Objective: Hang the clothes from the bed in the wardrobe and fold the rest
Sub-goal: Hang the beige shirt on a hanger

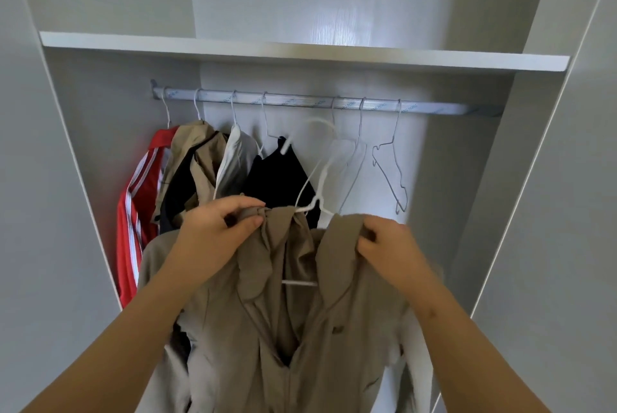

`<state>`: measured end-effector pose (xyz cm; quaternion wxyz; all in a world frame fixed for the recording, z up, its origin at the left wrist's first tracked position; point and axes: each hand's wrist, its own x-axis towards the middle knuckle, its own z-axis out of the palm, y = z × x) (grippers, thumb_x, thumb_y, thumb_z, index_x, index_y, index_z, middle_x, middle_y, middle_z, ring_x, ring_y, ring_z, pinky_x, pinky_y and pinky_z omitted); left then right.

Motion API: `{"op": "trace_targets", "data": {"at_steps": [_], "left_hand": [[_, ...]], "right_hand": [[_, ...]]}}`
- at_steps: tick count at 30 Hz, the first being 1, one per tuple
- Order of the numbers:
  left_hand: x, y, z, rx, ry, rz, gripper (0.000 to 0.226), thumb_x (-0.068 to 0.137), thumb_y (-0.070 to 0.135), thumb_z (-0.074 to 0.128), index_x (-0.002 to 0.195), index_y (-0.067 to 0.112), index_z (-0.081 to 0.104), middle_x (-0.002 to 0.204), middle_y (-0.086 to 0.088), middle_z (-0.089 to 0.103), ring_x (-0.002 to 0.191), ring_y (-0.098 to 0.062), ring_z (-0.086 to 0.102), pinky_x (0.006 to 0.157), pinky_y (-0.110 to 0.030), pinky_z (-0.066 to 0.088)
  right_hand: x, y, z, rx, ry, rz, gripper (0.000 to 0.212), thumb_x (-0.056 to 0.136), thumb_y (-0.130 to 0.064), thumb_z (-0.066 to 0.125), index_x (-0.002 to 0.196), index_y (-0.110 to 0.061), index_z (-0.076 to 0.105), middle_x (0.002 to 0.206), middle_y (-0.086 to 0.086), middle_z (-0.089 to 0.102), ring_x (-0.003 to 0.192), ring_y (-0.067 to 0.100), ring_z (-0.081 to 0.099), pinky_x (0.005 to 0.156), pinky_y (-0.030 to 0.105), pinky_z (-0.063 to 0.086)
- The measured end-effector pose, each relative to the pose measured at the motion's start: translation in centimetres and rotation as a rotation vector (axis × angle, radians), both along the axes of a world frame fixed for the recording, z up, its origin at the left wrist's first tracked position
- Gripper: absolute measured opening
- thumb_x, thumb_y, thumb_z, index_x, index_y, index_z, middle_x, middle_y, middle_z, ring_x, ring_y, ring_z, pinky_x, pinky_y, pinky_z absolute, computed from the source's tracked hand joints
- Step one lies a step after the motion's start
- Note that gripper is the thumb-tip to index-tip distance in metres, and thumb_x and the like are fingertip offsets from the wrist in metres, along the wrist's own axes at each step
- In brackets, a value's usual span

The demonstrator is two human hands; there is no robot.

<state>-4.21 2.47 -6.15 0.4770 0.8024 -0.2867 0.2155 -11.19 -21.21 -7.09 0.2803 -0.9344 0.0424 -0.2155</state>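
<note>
A beige coat hangs in front of me on a white hanger, whose hook is blurred and sits below the wardrobe rail. My left hand pinches the coat's left collar. My right hand grips the right collar and shoulder. The hanger's lower bar shows inside the open neck.
On the rail hang a red striped jacket, a beige garment, a white one and a dark one. Empty wire hangers hang to the right. A white shelf runs above; wardrobe walls stand on both sides.
</note>
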Motion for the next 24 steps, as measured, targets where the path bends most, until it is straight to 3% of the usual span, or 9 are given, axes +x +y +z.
{"op": "trace_targets", "data": {"at_steps": [2, 5, 8, 11, 14, 16, 18, 20, 24], "left_hand": [[0.1, -0.3, -0.2, 0.042, 0.092, -0.042, 0.023, 0.085, 0.008, 0.064, 0.088, 0.03, 0.068, 0.085, 0.019, 0.066, 0.084, 0.004, 0.062, 0.071, 0.0, 0.042], [0.5, -0.6, -0.3, 0.107, -0.023, 0.208, 0.018, 0.086, 0.004, 0.06, 0.093, 0.018, 0.07, 0.084, 0.002, 0.07, 0.08, -0.013, 0.062, 0.067, -0.008, 0.04], [-0.1, -0.5, 0.5, -0.191, -0.113, 0.333, 0.025, 0.083, -0.003, 0.054, 0.081, 0.021, 0.062, 0.076, -0.001, 0.064, 0.065, -0.001, 0.054, 0.059, -0.007, 0.038], [-0.9, -0.2, 1.3, -0.398, 0.079, 0.046, 0.035, 0.08, -0.014, 0.053, 0.075, 0.021, 0.052, 0.075, 0.005, 0.053, 0.062, 0.007, 0.052, 0.061, -0.009, 0.044], [-2.0, -0.1, 1.3, -0.084, 0.47, -0.387, 0.028, 0.081, -0.009, 0.059, 0.082, 0.019, 0.06, 0.079, 0.001, 0.064, 0.068, -0.004, 0.063, 0.054, -0.015, 0.049], [-2.2, 0.0, 1.1, -0.084, 0.574, -0.488, 0.02, 0.084, -0.003, 0.06, 0.088, 0.016, 0.063, 0.082, 0.0, 0.07, 0.072, -0.014, 0.069, 0.053, -0.023, 0.053], [-1.6, -0.2, 0.9, -0.192, 0.338, -0.311, 0.015, 0.084, 0.0, 0.061, 0.086, 0.015, 0.063, 0.077, 0.001, 0.071, 0.069, -0.009, 0.069, 0.057, -0.021, 0.054], [-0.5, -0.2, 0.6, 0.002, 0.048, 0.04, 0.006, 0.089, 0.016, 0.059, 0.089, 0.02, 0.063, 0.08, 0.007, 0.068, 0.078, -0.003, 0.064, 0.071, -0.021, 0.052], [0.8, -0.9, 0.1, 0.579, 0.292, 0.119, 0.038, 0.092, 0.05, 0.042, 0.101, 0.02, 0.063, 0.091, 0.002, 0.065, 0.086, -0.013, 0.06, 0.082, -0.03, 0.048]], "right_hand": [[-0.1, 0.3, -0.2, 0.102, 0.033, 0.118, 0.014, 0.084, -0.014, 0.057, 0.085, -0.022, 0.069, 0.06, -0.014, 0.058, 0.058, 0.002, 0.05, 0.061, 0.02, 0.043], [-0.5, 0.8, -1.3, 0.246, 0.054, 0.189, 0.026, 0.084, -0.011, 0.058, 0.078, -0.035, 0.067, 0.057, -0.022, 0.058, 0.057, -0.005, 0.051, 0.058, 0.008, 0.041], [-0.6, 0.3, -2.0, 0.262, 0.14, 0.157, 0.024, 0.086, -0.013, 0.056, 0.086, -0.031, 0.07, 0.061, -0.016, 0.061, 0.061, -0.003, 0.053, 0.068, 0.019, 0.048], [-0.5, 0.0, -2.2, 0.265, 0.127, 0.073, 0.026, 0.085, -0.011, 0.052, 0.091, -0.027, 0.071, 0.079, -0.002, 0.069, 0.077, 0.019, 0.063, 0.081, 0.039, 0.052], [-0.6, 0.4, -2.2, 0.357, 0.026, 0.054, 0.042, 0.083, -0.008, 0.052, 0.085, -0.047, 0.069, 0.086, -0.007, 0.072, 0.086, 0.022, 0.065, 0.084, 0.045, 0.053], [-0.7, 0.5, -2.2, 0.393, 0.023, 0.088, 0.052, 0.082, -0.008, 0.053, 0.084, -0.058, 0.065, 0.08, -0.011, 0.071, 0.078, 0.018, 0.065, 0.081, 0.04, 0.054], [-0.8, 0.4, -2.1, 0.427, 0.037, 0.115, 0.057, 0.081, -0.004, 0.051, 0.083, -0.06, 0.065, 0.069, -0.016, 0.068, 0.062, 0.006, 0.059, 0.073, 0.033, 0.051], [-0.9, 0.5, -1.8, 0.489, 0.039, 0.152, 0.057, 0.081, 0.001, 0.051, 0.086, -0.054, 0.067, 0.071, -0.017, 0.069, 0.062, -0.001, 0.059, 0.074, 0.028, 0.051], [-1.2, 0.9, -1.3, 0.535, 0.034, 0.235, 0.057, 0.08, 0.007, 0.05, 0.088, -0.046, 0.069, 0.074, -0.012, 0.071, 0.066, -0.002, 0.06, 0.074, 0.022, 0.052]]}}
